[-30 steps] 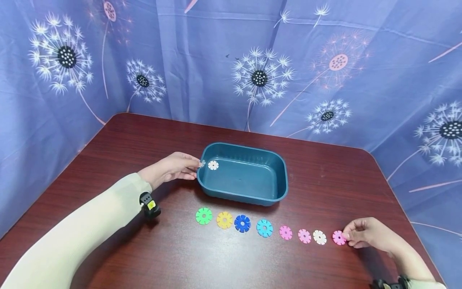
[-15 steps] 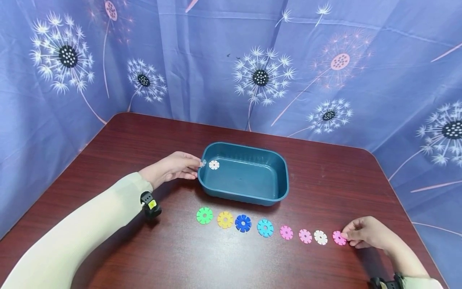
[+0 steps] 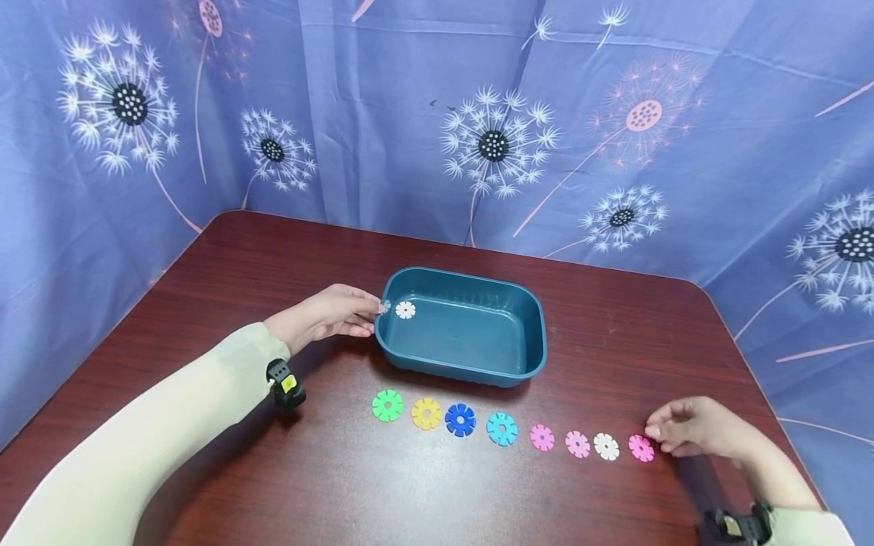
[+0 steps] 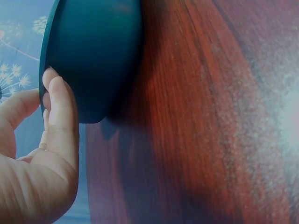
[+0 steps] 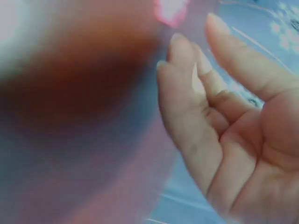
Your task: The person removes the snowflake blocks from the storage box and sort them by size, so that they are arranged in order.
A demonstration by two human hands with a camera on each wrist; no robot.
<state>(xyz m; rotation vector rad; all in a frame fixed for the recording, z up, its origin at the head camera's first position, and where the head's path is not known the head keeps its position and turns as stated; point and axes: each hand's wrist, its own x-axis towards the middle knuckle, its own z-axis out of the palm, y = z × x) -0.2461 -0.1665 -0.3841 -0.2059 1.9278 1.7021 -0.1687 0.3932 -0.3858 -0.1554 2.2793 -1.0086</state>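
My left hand (image 3: pixel 336 312) grips the left rim of a teal plastic basin (image 3: pixel 460 371), thumb on one side of the wall and fingers on the other, as the left wrist view also shows. A white notched disc (image 3: pixel 406 310) lies inside the basin. At the right, my right hand (image 3: pixel 703 428) is just above and beside a bright pink notched disc (image 3: pixel 641 448), the end one of a row. In the right wrist view, thumb and fingers stand apart with nothing between them, and the pink disc (image 5: pixel 171 10) shows blurred beyond the fingertips.
Leftward along the row lie white (image 3: pixel 606 447), pink (image 3: pixel 576 444), another pink, light blue (image 3: pixel 501 429), dark blue (image 3: pixel 460 419), yellow (image 3: pixel 426 413) and green (image 3: pixel 388 406) discs. The brown wooden table (image 3: pixel 293 250) meets a blue dandelion-print curtain (image 3: pixel 396 136) behind.
My right hand has let go of the bright pink disc and lifted slightly away from it. The disc stays at the row's right end. My left hand keeps its grip on the basin.
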